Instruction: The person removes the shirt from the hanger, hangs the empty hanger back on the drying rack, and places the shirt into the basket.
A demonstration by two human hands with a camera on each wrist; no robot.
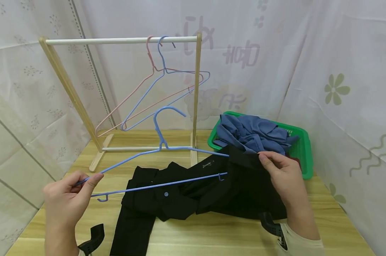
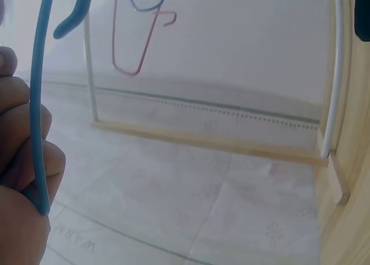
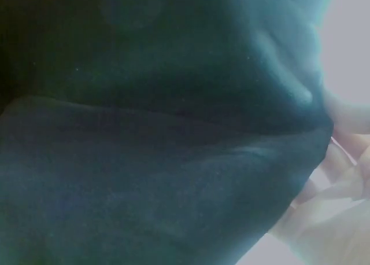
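My left hand (image 1: pixel 72 195) pinches the left end of a blue hanger (image 1: pixel 161 142), which is tilted with its hook up. In the left wrist view, the blue wire (image 2: pixel 38 97) runs across the curled fingers. The hanger's right end is inside a black shirt (image 1: pixel 253 192), hidden by the cloth. At that side my right hand (image 1: pixel 283 176) pinches the shirt's upper edge between thumb and fingers, holding it raised. The rest of the shirt lies bunched on the table, showing a blue button and an inside label. Dark cloth (image 3: pixel 144 161) fills most of the right wrist view.
Behind stands a wooden rack (image 1: pixel 196 92) with a white rail (image 1: pixel 100 41). A pink hanger (image 1: pixel 129 96) and another blue hanger (image 1: pixel 145 94) hang near its right end. A green basket (image 1: pixel 306 153) with blue clothing (image 1: pixel 253 131) sits at the back right of the table (image 1: pixel 186 241).
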